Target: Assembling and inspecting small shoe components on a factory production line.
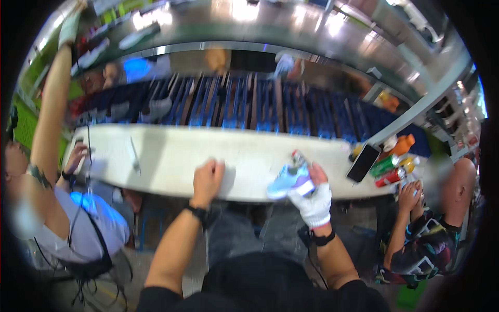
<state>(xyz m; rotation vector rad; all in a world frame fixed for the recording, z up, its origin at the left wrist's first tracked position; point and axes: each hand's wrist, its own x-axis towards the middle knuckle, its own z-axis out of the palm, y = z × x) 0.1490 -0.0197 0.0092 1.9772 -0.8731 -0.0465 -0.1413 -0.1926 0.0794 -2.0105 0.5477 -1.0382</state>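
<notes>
A light blue and purple shoe (285, 183) is in my right hand (315, 203), just above the white table (244, 156). That hand wears a white glove with bare fingertips, and its fingers close around the shoe's side. A small reddish and grey item (298, 157) shows just beyond the shoe; blur hides its kind. My left hand (208, 180) is bare and closed in a fist over the table, apart from the shoe. Anything inside the fist is hidden.
Behind the table runs a rack of dark blue slats (239, 104). At the right stand a phone (363, 163), a green bottle (385, 166), a red bottle (390, 177) and a slanted metal post (416, 112). A thin white tool (134, 154) lies left. One person sits on each side.
</notes>
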